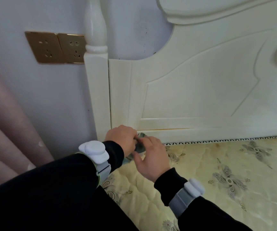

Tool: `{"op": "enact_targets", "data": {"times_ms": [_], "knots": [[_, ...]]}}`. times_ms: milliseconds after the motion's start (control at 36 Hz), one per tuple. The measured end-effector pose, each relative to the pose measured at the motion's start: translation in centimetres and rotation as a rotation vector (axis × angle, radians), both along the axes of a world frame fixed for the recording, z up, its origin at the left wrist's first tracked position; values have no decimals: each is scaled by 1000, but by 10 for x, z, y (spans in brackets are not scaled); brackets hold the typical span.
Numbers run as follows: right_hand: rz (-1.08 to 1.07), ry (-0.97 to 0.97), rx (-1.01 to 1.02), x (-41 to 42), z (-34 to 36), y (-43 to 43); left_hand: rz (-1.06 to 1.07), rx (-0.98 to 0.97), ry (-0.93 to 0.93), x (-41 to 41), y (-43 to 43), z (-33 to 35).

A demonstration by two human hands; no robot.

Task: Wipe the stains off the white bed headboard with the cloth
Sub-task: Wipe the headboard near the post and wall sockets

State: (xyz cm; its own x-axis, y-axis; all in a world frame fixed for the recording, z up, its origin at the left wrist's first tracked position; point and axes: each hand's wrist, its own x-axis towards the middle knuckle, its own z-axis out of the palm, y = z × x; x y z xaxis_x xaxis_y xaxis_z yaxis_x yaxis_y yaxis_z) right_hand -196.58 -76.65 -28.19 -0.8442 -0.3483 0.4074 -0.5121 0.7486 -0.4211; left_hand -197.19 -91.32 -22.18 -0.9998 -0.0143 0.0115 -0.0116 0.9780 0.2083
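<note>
Cloth sits bunched between our two hands at the lower left corner of the white headboard, just above the head edge of the mattress. Our left hand is clenched round one end and our right hand grips the other. We judge we are folding it into a pad for the yellowish streak beside it.

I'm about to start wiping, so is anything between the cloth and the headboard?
Nothing visible does. The left hand and right hand hold the cloth right by the lower left corner of the headboard, over the mattress edge.
</note>
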Motion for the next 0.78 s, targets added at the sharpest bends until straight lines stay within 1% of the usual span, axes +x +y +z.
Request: {"op": "enact_targets", "data": {"times_ms": [56, 111, 194, 250, 333, 389, 417, 444, 500, 528, 556, 639, 778], "knots": [[5, -64, -60, 7, -6, -6, 68, 155, -33, -3, 1, 0], [-66, -105, -86, 8, -14, -13, 136, 359, -63, -6, -1, -3], [-129, -31, -135, 6, -21, -21, 174, 617, -117, -8, -4, -6], [-128, 2, -171, 2, -22, -22, 161, 689, -144, -10, -7, -8], [-103, -17, -184, -11, -24, -18, 140, 700, -149, -14, -11, -11], [-132, -24, -178, -19, -22, -14, 138, 624, -117, -16, -13, -15], [-158, -45, -183, -26, -21, -14, 140, 550, -105, -17, -18, -17], [-181, -79, -196, -31, -18, -14, 127, 446, -99, -16, -22, -19], [-193, -126, -192, -40, -14, -12, 80, 167, -47, -11, -35, -24], [-185, -115, -173, -46, -12, -12, 62, 49, 5, -7, -43, -28], [-173, -87, -159, -51, -11, -13, 57, -28, 62, -3, -51, -33], [-108, 41, -229, -67, -5, -30, 92, -147, 160, 6, -72, -45], [-17, 266, -325, -97, 13, -76, 73, -291, 212, 4, -89, -53]]}}
